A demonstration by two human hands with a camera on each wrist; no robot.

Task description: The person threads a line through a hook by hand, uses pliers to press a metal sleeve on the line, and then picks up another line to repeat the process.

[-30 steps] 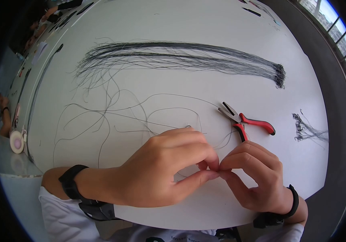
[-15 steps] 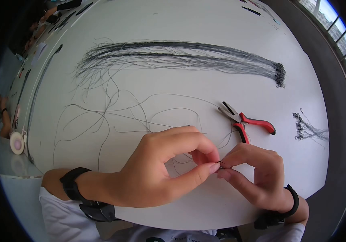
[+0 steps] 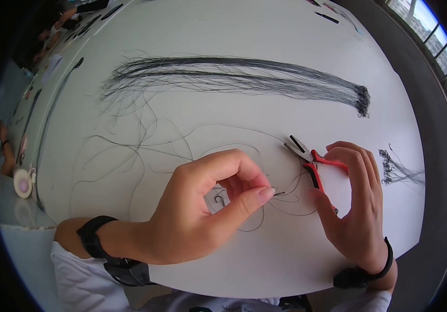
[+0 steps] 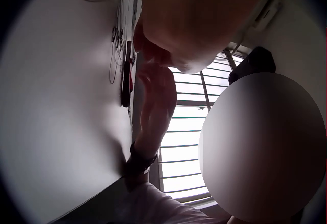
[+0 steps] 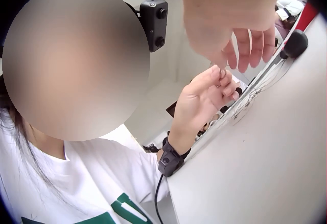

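Between thumb and fingertips, my left hand [image 3: 202,216] pinches a thin dark wire [image 3: 279,194], whose twisted end pokes out past the thumb. A small curled wire end [image 3: 219,199] shows through the gap between that thumb and the fingers. My right hand [image 3: 356,203] hovers around the red-and-black pliers [image 3: 314,176], its fingers spread above the far handle and its thumb beside the near one. In the right wrist view, the fingers [image 5: 255,50] of this hand are loosely extended. The pliers lie on the table with their jaws parted, pointing up and left.
A long bundle of dark wires [image 3: 234,62] with knotted right ends spans the back of the white table [image 3: 265,31]. Loose wires [image 3: 139,147] sprawl left of centre. A smaller wire bunch [image 3: 392,166] lies at the right edge, and a dark pen-like tool [image 3: 326,17] at the far right.
My right hand has let go of the wire work at the left fingertips and moved right to the pliers, its fingers opening. My left hand keeps its pinch and has shifted slightly left and up.
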